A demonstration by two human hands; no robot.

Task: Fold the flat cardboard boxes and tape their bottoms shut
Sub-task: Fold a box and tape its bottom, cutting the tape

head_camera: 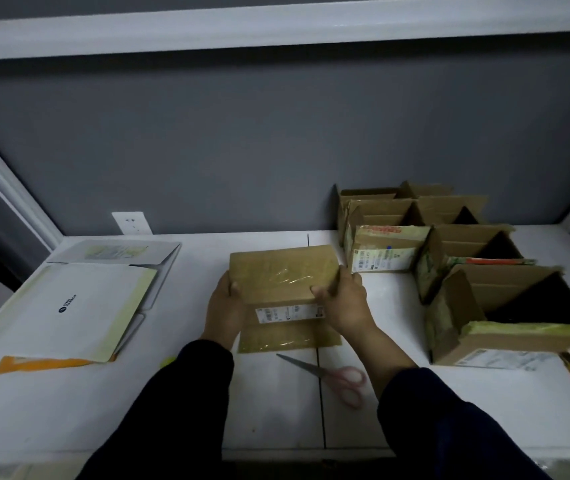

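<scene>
The cardboard box, at table centre with its long axis running 9 to 3 o'clock, is gripped at either end by the left hand and right hand, the latter nearer the folded boxes at 2 o'clock.

A packing station: a white table against a grey wall holds opened cardboard boxes with shipping labels, flat mailers and scissors.
</scene>
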